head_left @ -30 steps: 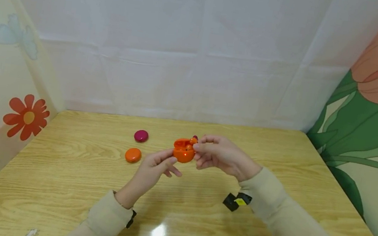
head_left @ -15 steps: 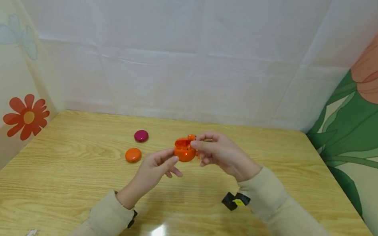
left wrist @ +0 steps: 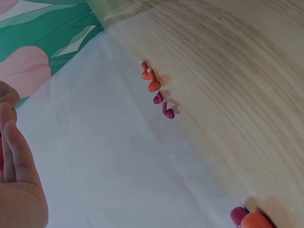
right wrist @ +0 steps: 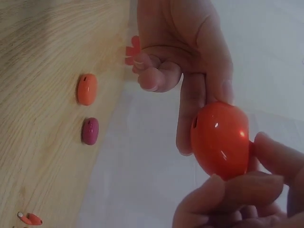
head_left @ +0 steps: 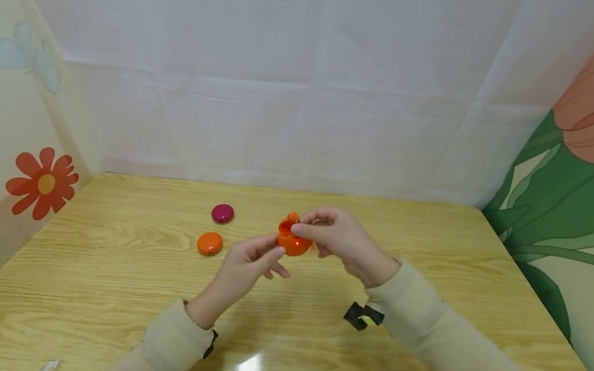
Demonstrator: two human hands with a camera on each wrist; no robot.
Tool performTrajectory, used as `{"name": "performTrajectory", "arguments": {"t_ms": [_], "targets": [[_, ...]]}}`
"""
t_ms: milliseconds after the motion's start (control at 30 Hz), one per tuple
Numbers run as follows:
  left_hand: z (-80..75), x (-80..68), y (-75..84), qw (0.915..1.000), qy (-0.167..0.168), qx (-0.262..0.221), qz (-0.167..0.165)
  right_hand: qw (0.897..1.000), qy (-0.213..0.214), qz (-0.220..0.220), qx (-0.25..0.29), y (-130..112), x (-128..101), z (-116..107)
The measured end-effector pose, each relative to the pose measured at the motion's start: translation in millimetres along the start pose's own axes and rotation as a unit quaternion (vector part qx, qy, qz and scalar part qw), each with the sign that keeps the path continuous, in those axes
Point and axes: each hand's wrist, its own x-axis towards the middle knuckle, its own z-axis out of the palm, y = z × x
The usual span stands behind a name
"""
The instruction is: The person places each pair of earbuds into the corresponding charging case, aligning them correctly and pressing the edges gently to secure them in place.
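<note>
The orange case [head_left: 292, 239], open a second ago, is now apparently being pressed closed, held above the table [head_left: 437, 243] between right hand [head_left: 341, 239] and left hand [head_left: 248, 264] fingertips.

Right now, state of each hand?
Left hand: fingertips pinch the orange earbud case from below.
Right hand: fingers curled round the same case's top.
</note>
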Motion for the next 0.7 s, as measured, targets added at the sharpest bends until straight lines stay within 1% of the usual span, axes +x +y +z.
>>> {"name": "performTrajectory", "arguments": {"t_ms": [167, 233, 367, 500, 600, 700], "targets": [[-0.1, 0.6, -1.3, 1.0, 0.005, 0.007, -0.003, 1.0, -0.012, -0.002, -0.015, -0.8, -0.5, 0.5], [-0.6, 0.5, -1.4, 1.0, 0.005, 0.008, 0.0, 1.0, -0.014, -0.007, -0.023, -1.3, -0.6, 0.6], [-1.5, 0.6, -1.2, 0.9999, 0.005, 0.008, -0.007, 0.999, -0.013, -0.019, -0.038, -1.5, 0.0, 0.9], [-2.3, 0.6, -0.2, 0.9998, 0.005, 0.007, -0.017, 0.999, -0.012, -0.013, -0.037, -2.0, 0.0, 1.3], [-2.5, 0.7, 0.1, 0.9999, 0.002, 0.006, -0.015, 1.0, -0.005, -0.01, -0.029, -3.2, -0.5, 1.8], [-2.1, 0.8, -0.2, 0.9999, -0.001, 0.005, -0.01, 1.0, -0.001, -0.017, -0.021, -4.0, 0.1, 1.9]]}}
